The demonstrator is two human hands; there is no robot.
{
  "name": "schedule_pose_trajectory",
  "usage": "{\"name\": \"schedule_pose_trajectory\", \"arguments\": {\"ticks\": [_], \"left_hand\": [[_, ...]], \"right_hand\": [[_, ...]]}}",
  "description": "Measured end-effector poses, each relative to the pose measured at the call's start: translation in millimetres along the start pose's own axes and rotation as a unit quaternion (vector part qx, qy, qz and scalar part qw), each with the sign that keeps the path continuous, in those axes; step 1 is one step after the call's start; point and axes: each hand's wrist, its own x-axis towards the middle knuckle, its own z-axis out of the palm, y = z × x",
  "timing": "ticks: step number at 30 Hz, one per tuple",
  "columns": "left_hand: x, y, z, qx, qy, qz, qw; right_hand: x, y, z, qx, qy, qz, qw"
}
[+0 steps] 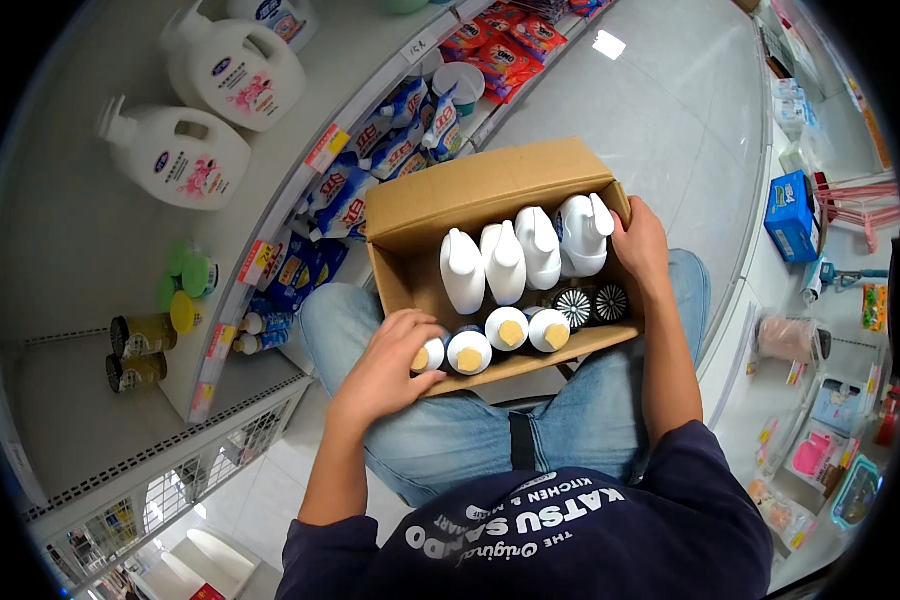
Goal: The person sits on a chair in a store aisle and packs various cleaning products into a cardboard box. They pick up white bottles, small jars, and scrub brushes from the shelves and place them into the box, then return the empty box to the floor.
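An open cardboard box (495, 176) rests on my lap. Several white handled plastic bottles (463, 274) stand in a row along its far side. Nearer me are several white bottles with tan caps (549, 331), and to their right two jars with black-and-white striped lids (572, 306). My left hand (390, 364) lies over the box's near left corner, its fingers against the leftmost tan-capped bottle (427, 355); whether it grips the bottle or just the box wall I cannot tell. My right hand (640, 236) grips the box's right edge, beside the rightmost handled bottle.
Left, a shelf holds large white pump bottles (247, 75), gold jars with black lids (144, 335) and green-lidded containers (195, 274). Detergent pouches (337, 199) and red packets (502, 60) fill the lower shelf. Another stocked shelf, with a blue package (791, 217), runs along the right.
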Motion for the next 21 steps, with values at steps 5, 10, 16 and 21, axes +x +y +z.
{"name": "schedule_pose_trajectory", "arguments": {"ticks": [5, 10, 16, 21], "left_hand": [[-10, 8, 18, 0.122, 0.093, -0.031, 0.988], [-7, -18, 18, 0.055, 0.114, -0.030, 0.991], [-4, -20, -2, -0.010, 0.170, -0.034, 0.985], [4, -2, -41, -0.293, 0.332, -0.059, 0.895]], "right_hand": [[-1, 3, 2, -0.001, 0.009, -0.007, 1.000], [-2, 0, -1, -0.002, 0.009, -0.020, 1.000], [-4, 1, -1, 0.006, 0.008, -0.008, 1.000], [-1, 0, -1, 0.005, 0.012, -0.003, 1.000]]}}
